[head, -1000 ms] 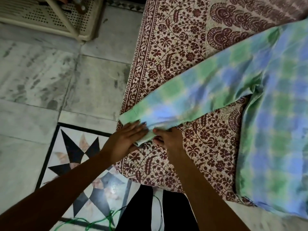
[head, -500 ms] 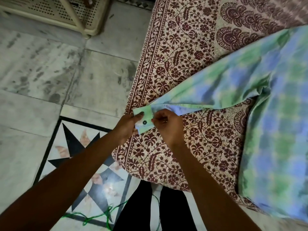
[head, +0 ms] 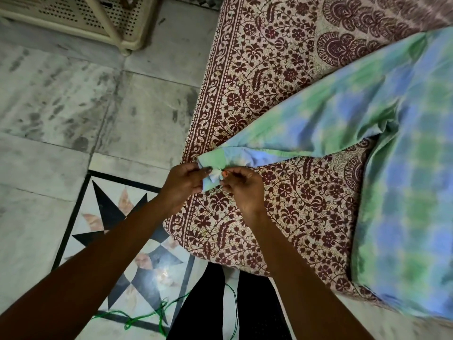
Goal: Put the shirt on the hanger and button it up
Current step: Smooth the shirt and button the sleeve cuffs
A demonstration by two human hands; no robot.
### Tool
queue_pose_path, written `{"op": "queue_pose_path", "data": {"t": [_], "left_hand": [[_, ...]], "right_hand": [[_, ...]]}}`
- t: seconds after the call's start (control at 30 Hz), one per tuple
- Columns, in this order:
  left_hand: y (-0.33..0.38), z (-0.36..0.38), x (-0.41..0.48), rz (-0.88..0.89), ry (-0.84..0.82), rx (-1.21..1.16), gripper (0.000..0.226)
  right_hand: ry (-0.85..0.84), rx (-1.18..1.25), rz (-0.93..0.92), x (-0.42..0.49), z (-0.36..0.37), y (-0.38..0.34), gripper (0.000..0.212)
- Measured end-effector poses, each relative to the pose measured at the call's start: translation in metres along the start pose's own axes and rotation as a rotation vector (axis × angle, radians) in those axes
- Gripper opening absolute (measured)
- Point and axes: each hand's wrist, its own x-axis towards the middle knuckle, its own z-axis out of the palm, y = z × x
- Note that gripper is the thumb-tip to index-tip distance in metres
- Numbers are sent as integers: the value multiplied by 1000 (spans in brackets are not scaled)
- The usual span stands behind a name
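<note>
A green and blue checked shirt (head: 402,182) lies spread on the bed at the right, one long sleeve (head: 326,119) stretched toward the bed's left edge. The sleeve's cuff (head: 215,159) is at that edge, lifted a little off the cover. My left hand (head: 182,185) pinches the cuff's left side between thumb and fingers. My right hand (head: 241,188) pinches the cuff's other flap close beside it, fingertips nearly meeting. The cuff button is hidden between the fingers. No hanger is in view.
The bed carries a maroon floral printed cover (head: 267,77). A marble floor with a black star inlay (head: 117,217) lies at the left. A cream perforated plastic rack (head: 103,20) stands at the top left. A green cord (head: 147,315) trails on the floor by my legs.
The cuff lay flat under both hands a second ago, then was raised with a dark button showing. Now both hands pinch the cuff flaps together and the button is covered.
</note>
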Motion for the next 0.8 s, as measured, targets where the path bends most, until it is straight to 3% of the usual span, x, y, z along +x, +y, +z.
{"op": "queue_pose_path", "data": {"t": [0.13, 0.17, 0.23, 0.3, 0.37, 0.43, 0.57, 0.67, 0.8], "left_hand": [[4, -5, 3, 6, 123, -161, 16], [5, -6, 4, 51, 184, -102, 17], [5, -5, 3, 237, 311, 230, 20], [3, 0, -3, 543, 331, 638, 32], [2, 6, -6, 842, 218, 1055, 44], [0, 11, -6, 962, 113, 1272, 43], [5, 23, -6, 785, 219, 983, 10], [14, 19, 6, 584, 268, 650, 14], [35, 14, 13, 531, 211, 425, 11]], "right_hand": [[15, 356, 102, -7, -8, -2, 10], [46, 389, 122, -8, -10, 0, 9], [92, 373, 161, -9, -13, 4, 9], [104, 299, 157, -11, -13, 5, 10], [118, 243, 100, -13, -10, 3, 12], [137, 186, 4, -14, -8, 0, 19], [75, 260, -93, -17, -8, -9, 21], [110, 323, -40, -14, -12, -9, 21], [66, -74, 35, -11, 2, 4, 9]]}}
